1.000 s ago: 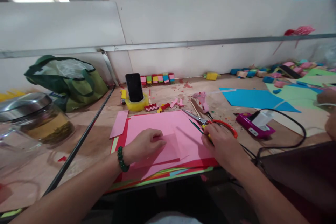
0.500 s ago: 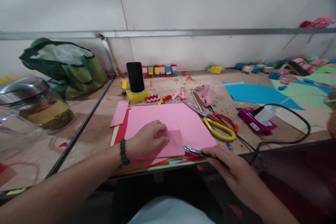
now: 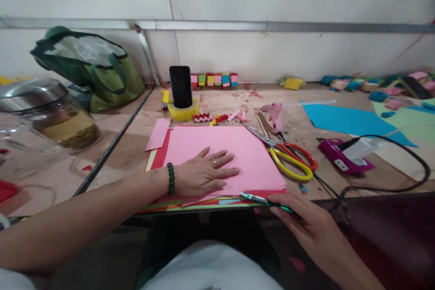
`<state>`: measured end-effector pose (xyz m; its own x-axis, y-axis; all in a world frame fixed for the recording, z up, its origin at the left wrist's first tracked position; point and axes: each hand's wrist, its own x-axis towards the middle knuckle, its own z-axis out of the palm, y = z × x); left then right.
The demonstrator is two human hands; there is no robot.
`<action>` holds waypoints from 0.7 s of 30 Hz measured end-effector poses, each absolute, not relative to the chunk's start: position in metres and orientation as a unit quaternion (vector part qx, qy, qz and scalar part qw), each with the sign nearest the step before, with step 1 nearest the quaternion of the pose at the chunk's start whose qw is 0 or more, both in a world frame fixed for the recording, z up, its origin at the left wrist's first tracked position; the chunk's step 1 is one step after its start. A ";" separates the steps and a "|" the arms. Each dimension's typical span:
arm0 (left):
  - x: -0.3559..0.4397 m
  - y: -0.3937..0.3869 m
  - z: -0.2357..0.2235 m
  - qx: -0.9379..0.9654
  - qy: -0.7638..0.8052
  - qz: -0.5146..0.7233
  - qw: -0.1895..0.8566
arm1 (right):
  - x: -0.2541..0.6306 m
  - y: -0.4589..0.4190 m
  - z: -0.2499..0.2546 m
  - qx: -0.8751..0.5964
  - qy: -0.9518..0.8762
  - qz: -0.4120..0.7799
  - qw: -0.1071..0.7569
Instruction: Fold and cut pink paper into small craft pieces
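Note:
My left hand (image 3: 205, 172), with a green bead bracelet (image 3: 171, 179) at the wrist, lies flat with fingers spread on the pink paper (image 3: 251, 154). Red and other coloured sheets (image 3: 159, 157) show under its edges. At the near right corner of the stack, my right hand (image 3: 301, 213) is closed round a slim green and silver pen (image 3: 254, 197), its end pointing left over the front edge of the paper. Yellow-and-red-handled scissors (image 3: 288, 163) lie on the right side of the stack, partly off the paper.
A phone (image 3: 181, 87) leans upright in a yellow tape roll (image 3: 183, 111). A pink glue gun (image 3: 274, 115) and a purple power strip (image 3: 343, 158) with a black cable sit to the right. At left are a glass jar (image 3: 64, 122) and a green bag (image 3: 112, 81).
My left hand has opened from curled fingers and now presses flat on the pink sheets. My right hand keeps the pen near the same corner. The view has tilted down slightly.

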<state>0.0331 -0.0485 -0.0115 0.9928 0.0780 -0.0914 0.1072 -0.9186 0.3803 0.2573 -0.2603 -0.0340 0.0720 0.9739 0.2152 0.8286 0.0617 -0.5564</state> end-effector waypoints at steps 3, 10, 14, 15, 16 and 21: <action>0.033 -0.049 -0.013 0.980 0.044 -0.037 0.191 | 0.258 -0.258 -0.036 -0.659 -0.676 0.119 0.307; 0.034 -0.049 -0.013 0.981 0.048 -0.050 0.179 | 0.261 -0.257 -0.042 -0.642 -0.679 0.122 0.336; 0.033 -0.048 -0.015 0.982 0.045 -0.044 0.179 | 0.262 -0.256 -0.043 -0.641 -0.677 0.124 0.341; 0.033 -0.049 -0.015 0.982 0.045 -0.040 0.181 | 0.262 -0.256 -0.042 -0.642 -0.675 0.125 0.342; 0.033 -0.049 -0.015 0.981 0.045 -0.036 0.183 | 0.261 -0.257 -0.042 -0.645 -0.671 0.126 0.343; 0.033 -0.049 -0.015 0.980 0.049 -0.026 0.191 | 0.258 -0.259 -0.041 -0.651 -0.660 0.145 0.345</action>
